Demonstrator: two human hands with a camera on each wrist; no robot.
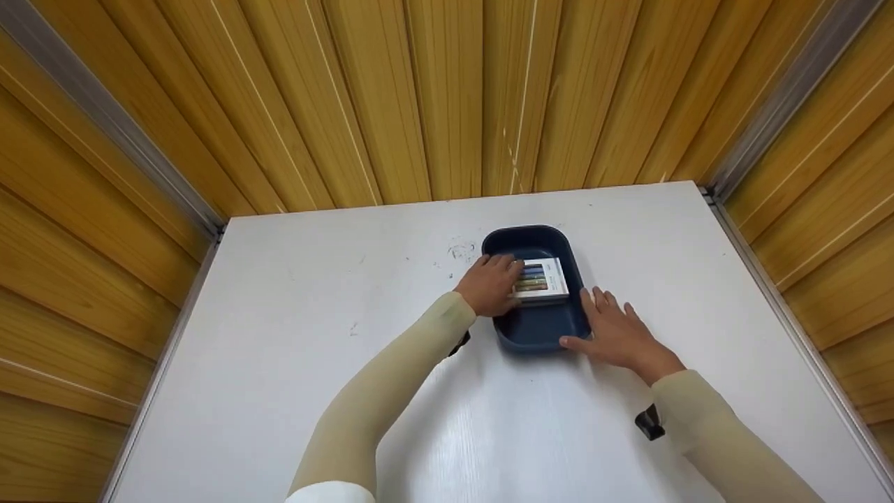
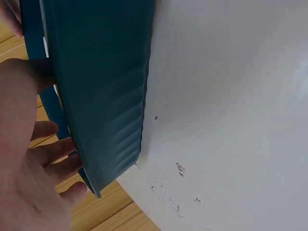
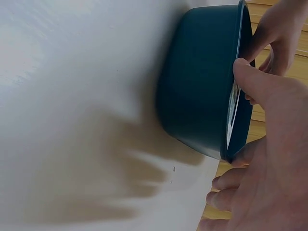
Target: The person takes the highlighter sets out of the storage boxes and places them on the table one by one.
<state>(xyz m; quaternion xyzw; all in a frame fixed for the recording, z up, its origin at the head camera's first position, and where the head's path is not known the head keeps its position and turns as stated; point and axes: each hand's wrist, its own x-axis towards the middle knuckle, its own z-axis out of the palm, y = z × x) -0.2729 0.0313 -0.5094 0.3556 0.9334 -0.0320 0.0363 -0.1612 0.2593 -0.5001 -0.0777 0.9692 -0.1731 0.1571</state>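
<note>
A dark blue rectangular plastic bin stands upright on the white table. Within its walls is a flat white box whose top shows a row of coloured sticks. My left hand reaches over the left rim and grips the box at its left end, covering that part. The left wrist view shows the thumb going inside the bin and the fingers along the rim. My right hand is spread at the near right corner. In the right wrist view its thumb touches the bin's rim.
The white tabletop carries dark scuff marks just left of the bin. Yellow wood-grain panels rise behind the table and on both sides, with grey metal strips at the corners.
</note>
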